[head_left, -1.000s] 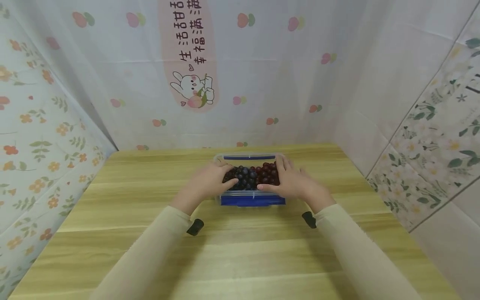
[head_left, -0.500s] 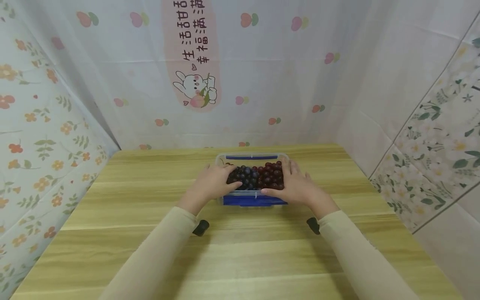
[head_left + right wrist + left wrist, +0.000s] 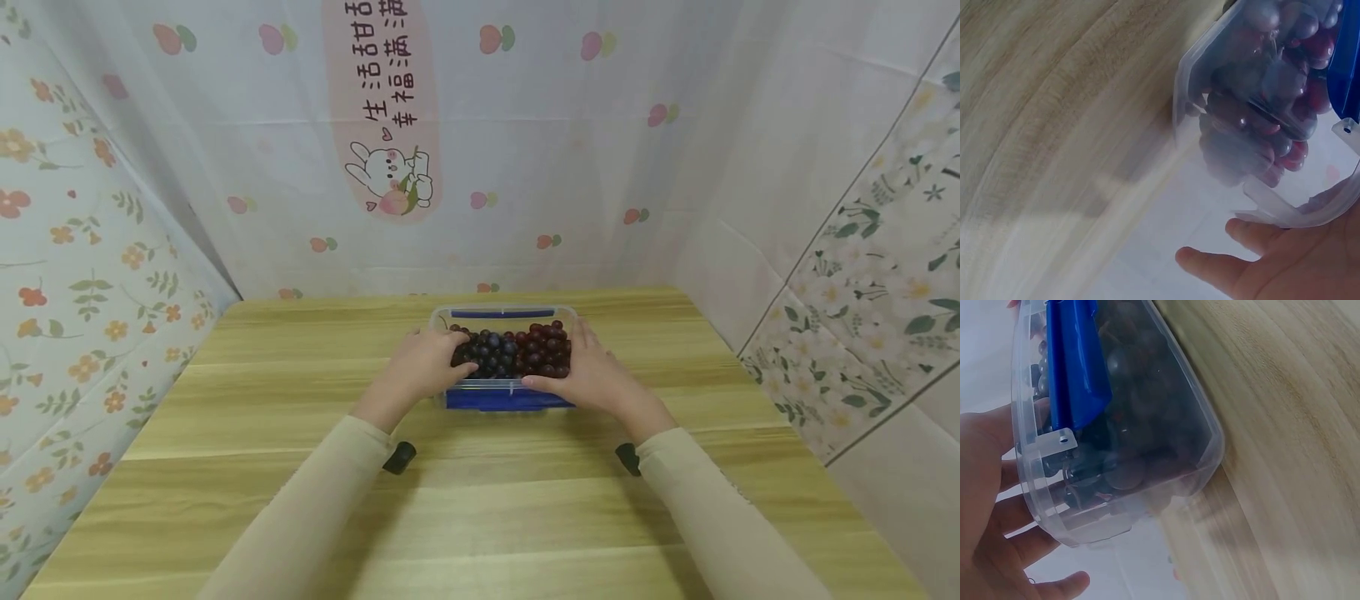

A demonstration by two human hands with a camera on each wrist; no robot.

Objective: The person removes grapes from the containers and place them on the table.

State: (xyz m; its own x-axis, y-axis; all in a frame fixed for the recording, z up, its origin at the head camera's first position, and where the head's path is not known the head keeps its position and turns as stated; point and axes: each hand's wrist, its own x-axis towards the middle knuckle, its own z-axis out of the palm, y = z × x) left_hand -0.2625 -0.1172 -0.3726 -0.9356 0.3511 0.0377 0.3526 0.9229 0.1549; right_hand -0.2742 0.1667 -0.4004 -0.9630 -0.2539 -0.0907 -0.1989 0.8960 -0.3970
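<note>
A clear plastic food container (image 3: 480, 386) with blue latches (image 3: 510, 399) stands on the table, its top uncovered. Dark blue-black grapes (image 3: 491, 354) fill its left part and red grapes (image 3: 547, 350) its right part. My left hand (image 3: 418, 364) grips the left end, thumb and a finger reaching over the rim above the dark grapes. In the left wrist view, its other fingers (image 3: 1013, 512) spread outside the wall. My right hand (image 3: 600, 379) holds the right end, with the thumb on the front rim. Two of its fingers (image 3: 1213, 265) extend past the corner in the right wrist view.
The wood-grain table (image 3: 487, 517) extends around the container. A white curtain (image 3: 525, 150) with printed fruit hangs behind it. Floral cloth (image 3: 90, 275) borders the left side, and patterned panels (image 3: 862, 292) the right. A dark piece (image 3: 400, 457) shows beside the left wrist.
The head view has shifted slightly. My right fingers have drawn outward toward the container's right edge, uncovering more red grapes. My left hand keeps almost the same place on the container.
</note>
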